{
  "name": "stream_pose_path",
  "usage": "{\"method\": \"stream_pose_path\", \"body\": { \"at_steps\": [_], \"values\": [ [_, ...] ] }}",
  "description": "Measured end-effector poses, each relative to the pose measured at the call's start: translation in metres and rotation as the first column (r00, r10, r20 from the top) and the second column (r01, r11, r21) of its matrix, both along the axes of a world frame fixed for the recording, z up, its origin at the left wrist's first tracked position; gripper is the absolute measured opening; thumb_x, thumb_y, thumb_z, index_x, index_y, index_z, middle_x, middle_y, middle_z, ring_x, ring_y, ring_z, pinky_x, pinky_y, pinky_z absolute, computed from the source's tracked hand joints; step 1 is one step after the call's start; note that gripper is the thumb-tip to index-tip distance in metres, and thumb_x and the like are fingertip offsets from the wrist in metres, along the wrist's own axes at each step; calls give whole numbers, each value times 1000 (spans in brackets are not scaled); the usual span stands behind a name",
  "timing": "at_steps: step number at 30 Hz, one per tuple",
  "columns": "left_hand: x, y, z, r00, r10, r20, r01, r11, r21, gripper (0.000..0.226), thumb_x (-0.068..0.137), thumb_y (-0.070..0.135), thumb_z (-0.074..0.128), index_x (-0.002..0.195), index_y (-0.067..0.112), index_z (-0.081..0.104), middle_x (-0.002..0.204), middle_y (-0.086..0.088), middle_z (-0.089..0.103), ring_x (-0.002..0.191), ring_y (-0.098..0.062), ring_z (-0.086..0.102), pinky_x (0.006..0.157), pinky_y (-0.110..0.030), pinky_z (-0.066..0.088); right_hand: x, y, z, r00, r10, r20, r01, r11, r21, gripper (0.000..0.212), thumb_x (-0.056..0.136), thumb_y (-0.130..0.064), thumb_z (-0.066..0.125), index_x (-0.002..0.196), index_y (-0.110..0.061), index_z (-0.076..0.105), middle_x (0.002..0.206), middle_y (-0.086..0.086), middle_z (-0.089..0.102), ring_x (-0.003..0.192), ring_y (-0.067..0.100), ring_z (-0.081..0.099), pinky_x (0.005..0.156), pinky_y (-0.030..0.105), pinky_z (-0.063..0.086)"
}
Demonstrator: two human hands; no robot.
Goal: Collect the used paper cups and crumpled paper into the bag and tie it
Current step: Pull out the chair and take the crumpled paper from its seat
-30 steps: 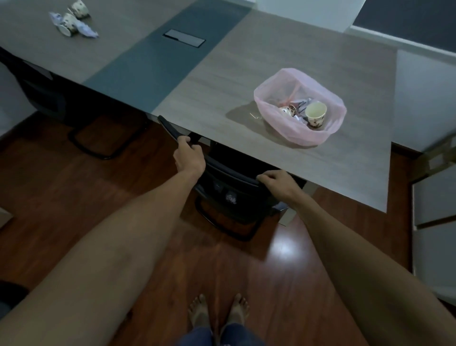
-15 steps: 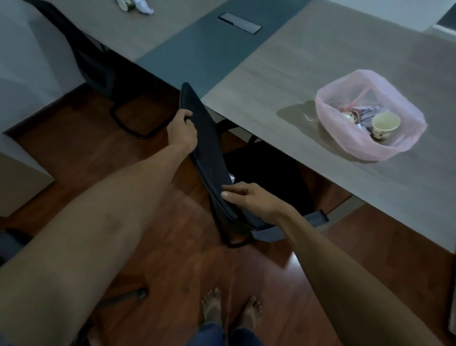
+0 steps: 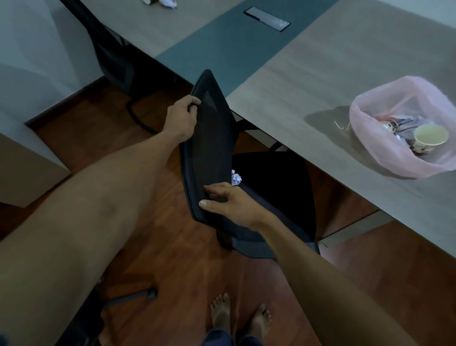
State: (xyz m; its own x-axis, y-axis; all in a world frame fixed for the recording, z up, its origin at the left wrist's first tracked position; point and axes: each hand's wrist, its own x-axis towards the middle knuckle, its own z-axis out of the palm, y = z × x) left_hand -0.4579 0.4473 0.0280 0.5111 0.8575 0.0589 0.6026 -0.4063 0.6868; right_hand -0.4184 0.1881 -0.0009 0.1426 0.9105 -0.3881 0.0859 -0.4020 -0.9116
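A pink plastic bag (image 3: 385, 158) lies open on the grey table (image 3: 308, 81) at the right, holding a paper cup (image 3: 429, 138) and crumpled paper. A black office chair (image 3: 209, 138) stands pulled out from under the table. My left hand (image 3: 181, 118) grips the far side of its backrest and my right hand (image 3: 229, 202) grips the near side. A white crumpled paper ball (image 3: 236, 178) lies on the chair seat. More crumpled paper (image 3: 168, 3) sits at the table's far left edge, partly cut off by the frame.
A second black chair (image 3: 116, 61) is tucked under the table at the left. A grey cable hatch (image 3: 266, 18) is set in the table's dark middle strip. My bare feet (image 3: 240, 318) stand on the wooden floor, with a chair base (image 3: 128, 297) at the lower left.
Both hands have pulled the chair out from under the table and turned it, exposing the seat with the paper ball. My view has shifted left, so the bag now sits further right.
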Motion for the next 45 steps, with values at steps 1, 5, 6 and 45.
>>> {"method": "stream_pose_path", "body": {
  "at_steps": [1,5,6,45],
  "values": [
    [-1,-1,1,1000,-7,-25,8,1000,20,25,107,22,43,121,24,64,91,-4,65,64,-10,54,51,-19,44,2,-1,1,1000,6,-3,-6,1000,-18,60,88,-41,78,141,-20,60,141,-10,53,126,2,56,109,27,47],
    [-3,-17,9,968,-3,-250,60,973,222,32,105,20,46,135,20,57,125,-13,56,112,-30,53,87,-41,45,15,-16,8,994,42,99,-32,995,-96,43,92,-26,75,132,-12,66,111,-17,67,99,-10,64,89,10,51],
    [-3,-24,10,949,3,-315,98,947,305,34,102,17,51,135,18,57,129,-14,53,117,-33,50,91,-44,43,20,-24,6,986,23,166,-4,993,-115,35,92,-24,75,124,-10,71,101,-17,68,89,-11,64,83,10,51],
    [136,-198,-394,692,639,-334,-720,585,-372,75,97,33,65,159,20,24,157,-23,36,141,-38,40,113,-49,38,216,110,-339,859,307,410,-251,950,-185,74,96,-9,61,160,-15,24,150,13,50,135,25,50,109,32,41]
  ]
}}
